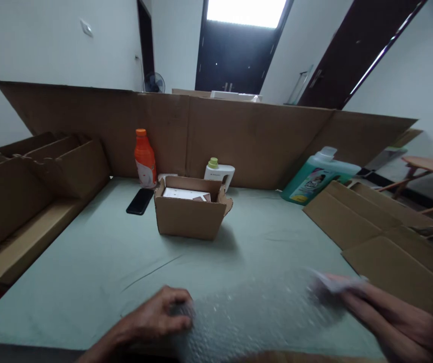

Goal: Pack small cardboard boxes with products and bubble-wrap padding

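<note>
A clear sheet of bubble wrap point(254, 317) stretches between my hands at the table's near edge. My left hand point(159, 312) grips its left end, thumb and fingers closed on the edge. At the far end, my right hand point(382, 312) pinches a bunched corner; motion blurs it and its fingertips are partly covered by the plastic. Beyond the wrap stands a small open cardboard box point(188, 217) with white items point(186, 194) inside, their kind unclear. Neither hand touches the box.
Behind the box are an orange bottle point(145, 159) and a white bottle with a green cap point(220, 171). A black phone point(139, 201) lies left of it. A teal liquid jug point(318, 176) leans at the right, by folded cardboard point(386, 242). Cardboard dividers point(42, 176) line the left; a cardboard wall point(239, 136) the back.
</note>
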The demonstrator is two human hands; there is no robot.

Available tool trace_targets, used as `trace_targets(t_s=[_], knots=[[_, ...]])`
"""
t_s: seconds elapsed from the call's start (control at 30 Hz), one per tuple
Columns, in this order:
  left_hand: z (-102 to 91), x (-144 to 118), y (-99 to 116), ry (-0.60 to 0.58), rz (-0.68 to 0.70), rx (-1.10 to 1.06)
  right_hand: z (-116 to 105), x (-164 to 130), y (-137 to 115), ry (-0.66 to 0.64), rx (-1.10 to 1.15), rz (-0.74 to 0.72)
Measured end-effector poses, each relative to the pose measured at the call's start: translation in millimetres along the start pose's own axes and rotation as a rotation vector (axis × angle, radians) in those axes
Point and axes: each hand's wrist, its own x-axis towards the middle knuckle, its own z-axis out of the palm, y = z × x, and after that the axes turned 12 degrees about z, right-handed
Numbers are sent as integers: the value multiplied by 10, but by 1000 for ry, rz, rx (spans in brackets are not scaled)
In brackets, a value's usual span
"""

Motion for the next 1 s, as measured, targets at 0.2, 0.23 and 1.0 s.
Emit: trace_targets(t_s=[0.2,0.23,1.0], knots=[[-1080,59,-163,177,-82,532,1200,311,-121,-352,-24,4],[-1158,75,-225,192,-118,630,1365,322,-64,-335,-70,5],[-1169,498,-612,718,43,363,1943,772,-485,-315,66,-135]])
